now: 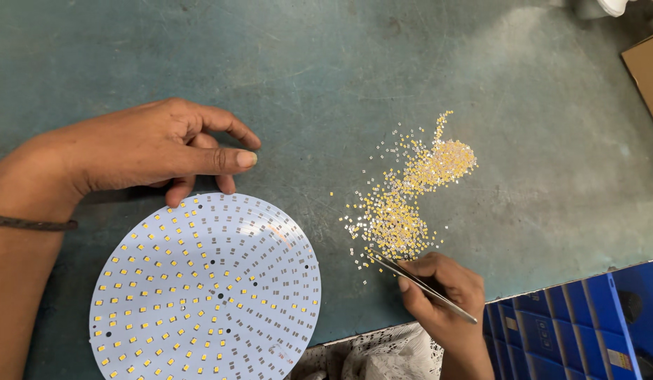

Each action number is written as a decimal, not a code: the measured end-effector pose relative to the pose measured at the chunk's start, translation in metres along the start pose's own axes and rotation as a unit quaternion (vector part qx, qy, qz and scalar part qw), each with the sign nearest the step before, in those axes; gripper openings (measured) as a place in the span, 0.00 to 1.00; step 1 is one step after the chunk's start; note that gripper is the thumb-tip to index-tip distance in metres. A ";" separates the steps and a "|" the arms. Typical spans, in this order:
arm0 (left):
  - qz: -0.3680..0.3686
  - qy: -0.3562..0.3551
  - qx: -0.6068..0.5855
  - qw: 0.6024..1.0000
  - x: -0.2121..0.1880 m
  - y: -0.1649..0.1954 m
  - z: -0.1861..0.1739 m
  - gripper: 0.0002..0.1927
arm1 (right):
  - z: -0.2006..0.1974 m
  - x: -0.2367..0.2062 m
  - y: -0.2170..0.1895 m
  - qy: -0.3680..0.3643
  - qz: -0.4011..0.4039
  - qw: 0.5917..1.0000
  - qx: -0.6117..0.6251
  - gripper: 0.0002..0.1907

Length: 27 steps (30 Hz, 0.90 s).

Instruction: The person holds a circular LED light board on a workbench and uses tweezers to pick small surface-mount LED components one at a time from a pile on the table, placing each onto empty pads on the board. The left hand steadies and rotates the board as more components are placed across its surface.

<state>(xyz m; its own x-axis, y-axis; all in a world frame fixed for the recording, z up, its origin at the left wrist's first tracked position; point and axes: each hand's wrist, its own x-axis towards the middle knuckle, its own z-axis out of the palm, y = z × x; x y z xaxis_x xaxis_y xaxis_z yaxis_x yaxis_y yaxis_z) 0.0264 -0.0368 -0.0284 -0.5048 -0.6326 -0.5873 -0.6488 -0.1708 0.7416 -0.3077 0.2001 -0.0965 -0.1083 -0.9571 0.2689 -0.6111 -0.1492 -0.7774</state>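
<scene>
The right hand (442, 292) pinches metal tweezers (421, 286) at the near edge of the chip pile (404, 204); the left hand (154, 144) rests with loosely curled, empty fingers on the far rim of the round board (206, 288).

— What's around the edges?
— A teal table (354, 63), scuffed. A cardboard piece (649, 70) lies at its right edge.
— And lower down?
— A blue crate (573, 331) with dividers sits below the table's edge, right. White lace cloth (382, 355) lies beside it.
</scene>
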 end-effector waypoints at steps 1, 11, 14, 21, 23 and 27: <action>-0.001 0.000 0.000 1.000 0.000 0.000 0.000 0.31 | 0.000 0.001 -0.001 -0.005 -0.006 1.000 -0.004 0.07; -0.005 0.004 0.002 1.000 -0.001 0.001 0.000 0.31 | -0.001 0.005 -0.009 -0.023 -0.020 0.999 -0.020 0.08; 0.007 -0.004 0.001 1.000 -0.001 0.000 -0.001 0.31 | -0.001 0.004 -0.008 -0.027 -0.031 0.999 -0.013 0.07; 0.073 -0.020 0.019 0.997 0.001 -0.006 -0.005 0.32 | 0.010 0.003 -0.021 -0.030 -0.060 0.997 -0.036 0.08; 0.101 -0.022 0.026 0.994 -0.002 -0.008 -0.008 0.32 | 0.023 -0.001 -0.031 -0.068 -0.094 0.993 -0.013 0.08; 0.104 -0.003 0.040 0.994 -0.011 -0.007 -0.008 0.30 | 0.056 -0.005 -0.045 -0.109 -0.174 0.978 0.047 0.09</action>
<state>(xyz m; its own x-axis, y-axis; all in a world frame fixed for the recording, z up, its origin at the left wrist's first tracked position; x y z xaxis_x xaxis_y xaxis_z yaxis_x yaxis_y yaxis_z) 0.0417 -0.0346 -0.0246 -0.6362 -0.6428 -0.4267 -0.5734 0.0240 0.8189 -0.2358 0.1975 -0.0943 0.2688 -0.8731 0.4067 -0.5059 -0.4873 -0.7117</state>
